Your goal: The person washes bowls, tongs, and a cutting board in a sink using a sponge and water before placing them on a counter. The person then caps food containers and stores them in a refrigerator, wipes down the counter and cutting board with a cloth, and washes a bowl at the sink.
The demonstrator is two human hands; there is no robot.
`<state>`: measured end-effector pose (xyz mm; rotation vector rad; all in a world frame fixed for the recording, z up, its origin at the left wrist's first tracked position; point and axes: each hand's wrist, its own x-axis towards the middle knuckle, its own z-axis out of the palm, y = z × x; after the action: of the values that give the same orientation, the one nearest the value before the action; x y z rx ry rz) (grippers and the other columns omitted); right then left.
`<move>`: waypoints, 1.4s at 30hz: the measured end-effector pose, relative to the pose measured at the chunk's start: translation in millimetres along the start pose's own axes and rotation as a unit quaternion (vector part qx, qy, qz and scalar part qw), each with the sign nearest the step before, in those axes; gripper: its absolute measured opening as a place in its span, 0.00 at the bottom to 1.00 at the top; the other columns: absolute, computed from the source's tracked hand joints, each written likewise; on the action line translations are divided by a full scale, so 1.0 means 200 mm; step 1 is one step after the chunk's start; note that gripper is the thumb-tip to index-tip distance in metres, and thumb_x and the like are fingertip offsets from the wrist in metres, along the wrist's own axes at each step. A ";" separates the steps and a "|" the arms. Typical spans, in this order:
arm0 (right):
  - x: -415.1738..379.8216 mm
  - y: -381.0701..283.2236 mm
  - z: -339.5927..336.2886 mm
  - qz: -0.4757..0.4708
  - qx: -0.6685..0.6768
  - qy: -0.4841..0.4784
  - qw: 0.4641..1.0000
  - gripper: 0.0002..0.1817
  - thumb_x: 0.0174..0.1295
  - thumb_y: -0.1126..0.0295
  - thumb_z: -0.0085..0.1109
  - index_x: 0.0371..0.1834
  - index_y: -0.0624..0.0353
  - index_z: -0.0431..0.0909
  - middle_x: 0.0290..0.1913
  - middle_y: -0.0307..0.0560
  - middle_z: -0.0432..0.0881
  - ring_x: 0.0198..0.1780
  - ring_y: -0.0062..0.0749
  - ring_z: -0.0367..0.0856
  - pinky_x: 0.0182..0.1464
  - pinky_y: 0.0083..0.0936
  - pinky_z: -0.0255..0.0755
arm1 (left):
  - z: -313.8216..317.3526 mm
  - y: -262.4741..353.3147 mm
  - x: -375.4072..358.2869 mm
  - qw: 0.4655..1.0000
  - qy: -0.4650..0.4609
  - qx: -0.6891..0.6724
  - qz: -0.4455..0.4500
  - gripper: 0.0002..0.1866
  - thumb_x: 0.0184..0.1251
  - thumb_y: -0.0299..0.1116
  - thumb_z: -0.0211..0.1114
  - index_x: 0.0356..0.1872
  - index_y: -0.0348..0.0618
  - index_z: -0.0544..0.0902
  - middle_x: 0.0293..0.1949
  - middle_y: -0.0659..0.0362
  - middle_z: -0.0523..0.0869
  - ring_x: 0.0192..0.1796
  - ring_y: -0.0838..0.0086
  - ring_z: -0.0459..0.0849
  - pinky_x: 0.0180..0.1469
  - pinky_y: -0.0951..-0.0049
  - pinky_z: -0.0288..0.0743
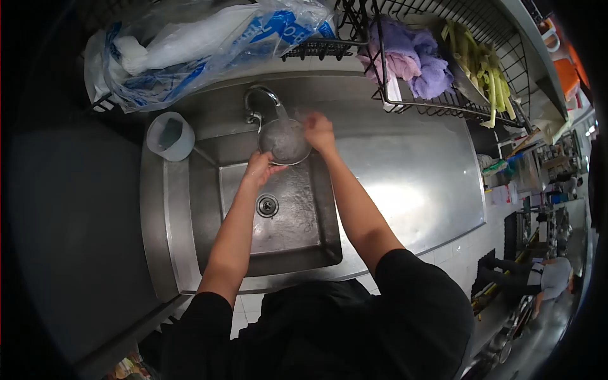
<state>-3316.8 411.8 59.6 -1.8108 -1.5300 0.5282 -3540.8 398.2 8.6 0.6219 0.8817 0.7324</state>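
A round metal bowl is held tilted over the sink, under the running faucet. Water streams into it and splashes about inside. My left hand grips the bowl's near left rim, with fingers reaching underneath. At the right rim, my right hand is closed with its fingers curled against the bowl's edge; its fingertips are slightly blurred. Below the bowl lies the wet steel sink basin with a round drain.
A translucent plastic tub stands left of the sink. The steel counter extends right. Overhead, wire racks hold a plastic bag, purple cloths and green stalks. Another person works at far right.
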 end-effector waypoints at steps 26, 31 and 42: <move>-0.27 -0.10 -0.02 0.273 0.529 -0.099 0.797 0.33 0.67 0.79 0.44 0.74 0.77 0.46 0.63 0.72 0.69 0.46 0.62 0.85 0.33 0.47 0.90 | -0.75 -0.05 0.74 0.935 0.158 0.269 0.168 0.26 0.75 0.50 0.55 0.61 0.41 0.79 0.56 0.55 0.85 0.57 0.62 0.83 0.60 0.60 0.78; -0.36 0.12 -0.12 0.226 0.647 -0.055 0.726 0.28 0.70 0.78 0.43 0.72 0.73 0.53 0.63 0.70 0.69 0.49 0.62 0.84 0.35 0.52 0.89 | -0.73 0.32 0.90 0.977 0.027 0.203 0.059 0.27 0.76 0.54 0.56 0.62 0.41 0.79 0.56 0.54 0.85 0.57 0.61 0.83 0.62 0.62 0.77; -1.03 1.64 -1.85 0.286 0.464 0.021 0.838 0.18 0.66 0.79 0.45 0.54 0.86 0.64 0.48 0.62 0.75 0.47 0.55 0.86 0.44 0.45 0.90 | 0.16 -0.60 0.02 0.719 0.347 0.484 0.357 0.05 0.70 0.29 0.64 0.41 0.39 0.83 0.36 0.60 0.85 0.43 0.69 0.85 0.49 0.68 0.78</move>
<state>-2880.3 101.2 42.7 -1.4017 -0.4530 1.2443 -3474.7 323.0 -65.5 1.7675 1.8003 1.2261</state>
